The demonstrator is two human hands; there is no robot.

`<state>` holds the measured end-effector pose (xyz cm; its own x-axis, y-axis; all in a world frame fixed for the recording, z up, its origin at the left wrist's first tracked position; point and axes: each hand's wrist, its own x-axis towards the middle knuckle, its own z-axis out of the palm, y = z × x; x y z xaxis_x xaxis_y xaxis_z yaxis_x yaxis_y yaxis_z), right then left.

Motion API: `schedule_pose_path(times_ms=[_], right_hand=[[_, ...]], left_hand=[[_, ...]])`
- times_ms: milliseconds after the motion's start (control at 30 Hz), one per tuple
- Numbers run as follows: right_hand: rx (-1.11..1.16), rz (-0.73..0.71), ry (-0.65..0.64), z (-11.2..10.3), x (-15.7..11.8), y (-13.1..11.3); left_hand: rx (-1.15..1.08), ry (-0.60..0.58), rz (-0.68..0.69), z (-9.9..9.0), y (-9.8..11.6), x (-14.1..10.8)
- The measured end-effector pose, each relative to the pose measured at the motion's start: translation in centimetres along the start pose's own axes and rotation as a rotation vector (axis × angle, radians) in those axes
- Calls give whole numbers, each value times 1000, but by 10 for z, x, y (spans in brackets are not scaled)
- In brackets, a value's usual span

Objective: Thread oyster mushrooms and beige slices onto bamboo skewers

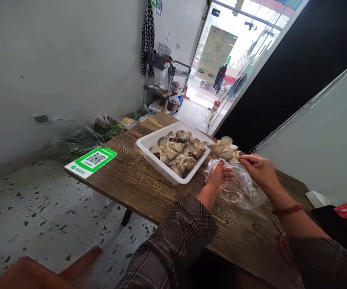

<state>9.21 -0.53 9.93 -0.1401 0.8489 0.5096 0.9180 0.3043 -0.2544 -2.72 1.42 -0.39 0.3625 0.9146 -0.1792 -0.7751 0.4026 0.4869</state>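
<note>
Lying at the left corner of the wooden desk [131, 180], there's the green WeChat Pay QR card [92, 161], flat against the edge. Moving right, here comes the white plastic tray [158, 164], well filled with gray-capped oyster mushrooms [176, 158] heaped over one another. Just beside it, the left hand [216, 176] leans in from a brown checked sleeve [173, 239], grip loosely spread, fingers apart by the clear plastic bag [244, 186]; whether they touch the film, I can't tell. And look above the bag: an oyster mushroom cluster [224, 149], close by the tray's right rim! On its near end is the right hand [262, 172], thumb and fingertips pressed together, pinching the edge. Farther down that arm, a red bracelet [288, 209] circles the wrist.
</note>
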Motion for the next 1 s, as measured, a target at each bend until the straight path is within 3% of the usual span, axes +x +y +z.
schedule_pose_path(times_ms=[167, 333, 633, 700, 833, 1000], right_hand=[[60, 19, -51, 32, 32, -35], [64, 92, -67, 51, 44, -39], [36, 140, -361, 55, 49, -46], [133, 193, -400, 52, 48, -51], [525, 438, -453, 50, 45, -64], [847, 590, -254, 58, 50, -77]], left_hand=[[22, 11, -10, -2, -6, 4], [31, -5, -14, -3, -8, 6], [20, -3, -5, -3, -9, 3], [20, -5, -3, -4, -10, 4], [24, -2, 5, -7, -14, 5], [48, 7, -4, -7, -16, 7]])
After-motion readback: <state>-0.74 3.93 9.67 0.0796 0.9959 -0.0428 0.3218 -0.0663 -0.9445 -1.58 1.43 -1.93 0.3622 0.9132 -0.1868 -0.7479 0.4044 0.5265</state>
